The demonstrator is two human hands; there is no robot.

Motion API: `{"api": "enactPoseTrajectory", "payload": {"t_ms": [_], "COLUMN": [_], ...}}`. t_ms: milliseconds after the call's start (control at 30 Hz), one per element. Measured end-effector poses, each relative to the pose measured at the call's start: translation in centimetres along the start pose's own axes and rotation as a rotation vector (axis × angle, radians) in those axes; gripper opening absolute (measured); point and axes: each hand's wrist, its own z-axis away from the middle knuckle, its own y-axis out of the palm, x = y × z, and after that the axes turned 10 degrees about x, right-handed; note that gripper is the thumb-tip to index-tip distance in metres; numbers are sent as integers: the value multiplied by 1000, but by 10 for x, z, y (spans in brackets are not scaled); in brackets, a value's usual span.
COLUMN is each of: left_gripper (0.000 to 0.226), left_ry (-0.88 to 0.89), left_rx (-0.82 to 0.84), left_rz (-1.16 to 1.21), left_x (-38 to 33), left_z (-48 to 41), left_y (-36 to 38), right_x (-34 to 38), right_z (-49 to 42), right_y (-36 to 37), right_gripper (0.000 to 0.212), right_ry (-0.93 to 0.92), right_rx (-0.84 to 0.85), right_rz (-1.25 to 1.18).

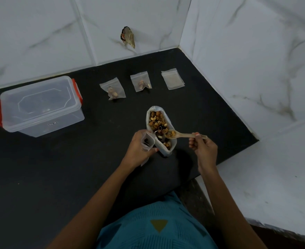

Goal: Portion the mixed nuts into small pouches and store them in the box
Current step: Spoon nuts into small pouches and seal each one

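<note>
A big open bag of mixed nuts (158, 121) stands on the black counter (58, 168). My left hand (139, 150) holds a small clear pouch (147, 141) open just left of the bag, with a few dark pieces inside. My right hand (202, 146) grips the handle of a pale spoon (182, 135) whose bowl carries nuts over the bag's mouth. Two small pouches with nuts lie behind: one (113, 90) and another (141, 82). A stack of empty pouches (172, 79) lies to their right. The clear box with red clips (38, 105) sits at the left, lid on.
White marble-tiled walls close the counter at the back and on the right. A hole with something brownish sticking out (127, 37) marks the back wall. The counter's right edge (237, 151) runs close to my right hand.
</note>
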Motion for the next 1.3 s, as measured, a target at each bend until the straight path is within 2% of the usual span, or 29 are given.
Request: {"api": "enactPoseTrajectory", "payload": {"t_ms": [200,367,600,700,833,1133,1300], "left_gripper": [63,68,63,58,55,53,54], "left_ry": [19,10,79,113,148,187,187], "left_rx": [-12,-44,-105,-132,-143,-144,-161], "left_rz": [0,13,23,38,95,236,198], "left_x": [-3,-7,-18,-23,-26,-25,-19], "left_z": [-4,-8,-8,-6,-5,-5,-8], "left_y": [1,1,4,3,1,1,2], "right_x": [10,32,38,32,27,25,25], "right_z": [5,23,47,50,49,45,42], "right_y": [-1,6,31,38,40,36,34], "right_gripper": [16,16,12,27,28,21,20], "right_ry": [-8,-107,-547,-834,-1015,-1182,-1155], "right_rx": [43,151,277,362,391,374,372], "right_rz": [-20,-40,372,647,815,783,724]}}
